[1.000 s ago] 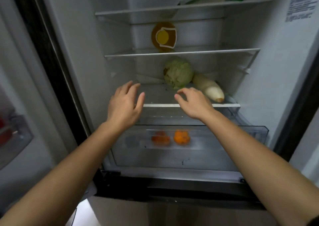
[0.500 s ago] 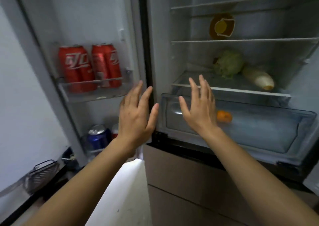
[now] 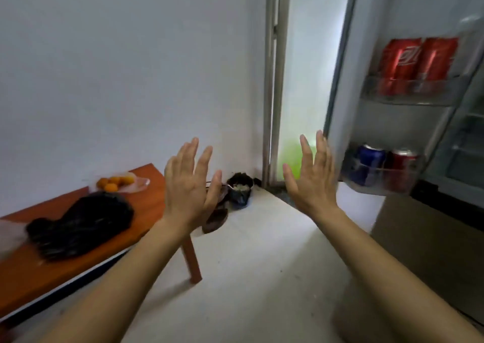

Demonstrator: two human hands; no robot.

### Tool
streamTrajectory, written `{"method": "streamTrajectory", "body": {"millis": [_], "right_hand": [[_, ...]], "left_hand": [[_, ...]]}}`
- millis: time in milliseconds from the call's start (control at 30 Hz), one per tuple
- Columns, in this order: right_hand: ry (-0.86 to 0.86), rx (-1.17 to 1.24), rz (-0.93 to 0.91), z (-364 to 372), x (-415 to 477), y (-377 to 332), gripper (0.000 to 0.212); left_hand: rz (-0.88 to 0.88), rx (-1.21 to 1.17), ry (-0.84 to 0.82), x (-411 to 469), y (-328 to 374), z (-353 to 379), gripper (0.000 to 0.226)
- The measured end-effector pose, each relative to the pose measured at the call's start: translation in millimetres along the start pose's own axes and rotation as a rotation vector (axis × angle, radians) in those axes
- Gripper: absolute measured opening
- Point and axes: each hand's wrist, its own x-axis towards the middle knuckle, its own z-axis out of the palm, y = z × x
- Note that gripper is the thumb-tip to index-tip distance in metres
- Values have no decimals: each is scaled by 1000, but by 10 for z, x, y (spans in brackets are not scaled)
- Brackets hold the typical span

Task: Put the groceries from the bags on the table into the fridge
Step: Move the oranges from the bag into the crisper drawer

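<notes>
My left hand (image 3: 190, 183) and my right hand (image 3: 313, 179) are raised in front of me with straight fingers, holding nothing. At the left stands an orange-brown table (image 3: 146, 201). On it lie a black plastic bag (image 3: 81, 222) and, behind it, a clear bag with several oranges (image 3: 115, 181). A bit of another clear bag (image 3: 9, 235) shows at the far left edge. The open fridge door (image 3: 408, 99) is at the right, its racks holding red cans (image 3: 419, 60) above and a blue can (image 3: 368, 164) with a red one below.
A dark bag (image 3: 239, 188) and brown shoes (image 3: 217, 212) sit on the floor in the wall corner beyond the table. A door frame (image 3: 272, 81) with a bright gap stands between wall and fridge door. Pale floor (image 3: 262, 264) lies open between table and fridge.
My view has swung left from the fridge shelves, past the door racks, to the table and wall. Both hands came away from the fridge and stay raised, holding nothing.
</notes>
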Motion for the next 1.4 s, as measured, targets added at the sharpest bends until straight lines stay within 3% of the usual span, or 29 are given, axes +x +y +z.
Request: {"method": "streamTrajectory", "body": {"millis": [267,533,967,1400], "right_hand": [[-243,176,-222,1567,128,-1712,70],[-545,322,-350,3381,475,-2670,63],[-872,329,-430,5528,1540,-3534,46],[-1249,164,-336,7773,1823,-4156,39]], "left_hand": [[-369,205,-61,-604,-1897,-481,56],[-630,389,-344,-550,-3535,-115,62],[-651,326,-477,286,-5404,785,58],[-514,-76,-841,709,-7687,2646,41]]}}
